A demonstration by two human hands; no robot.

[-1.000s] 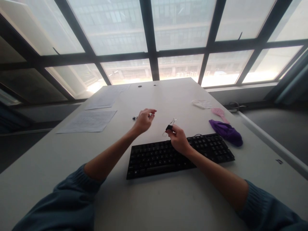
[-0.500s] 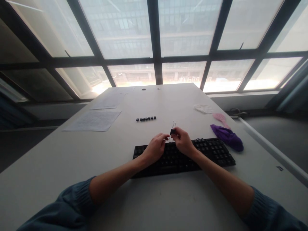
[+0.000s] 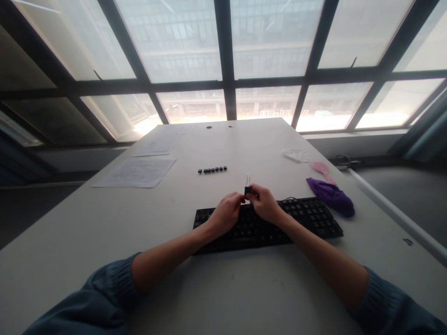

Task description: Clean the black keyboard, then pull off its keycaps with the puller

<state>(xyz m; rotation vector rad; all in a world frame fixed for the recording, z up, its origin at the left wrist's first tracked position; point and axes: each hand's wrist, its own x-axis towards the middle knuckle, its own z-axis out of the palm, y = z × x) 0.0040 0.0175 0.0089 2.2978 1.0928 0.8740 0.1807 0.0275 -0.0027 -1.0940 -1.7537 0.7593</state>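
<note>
My right hand is closed, thumb and fingers pinching a small tool that looks like a wire keycap puller. Its black body shows at the fingertips, and two thin metal prongs point up and away from me. Close against its lower end is my left hand, fingers pinched together; whatever lies between them is hidden. Both hands are over a black keyboard, covering part of its middle. Beyond them, several black keycaps stand in a short row on the white table.
Printed papers lie to the left. On the right are a purple cloth pouch, a pink brush-like item and a crumpled clear plastic bag. A small dark piece sits near the right edge. Windows rise behind the table.
The puller has shifted slightly left and turned more upright, its body now nearer my left fingertips. The wire seen below it earlier is hidden. The view has shifted slightly.
</note>
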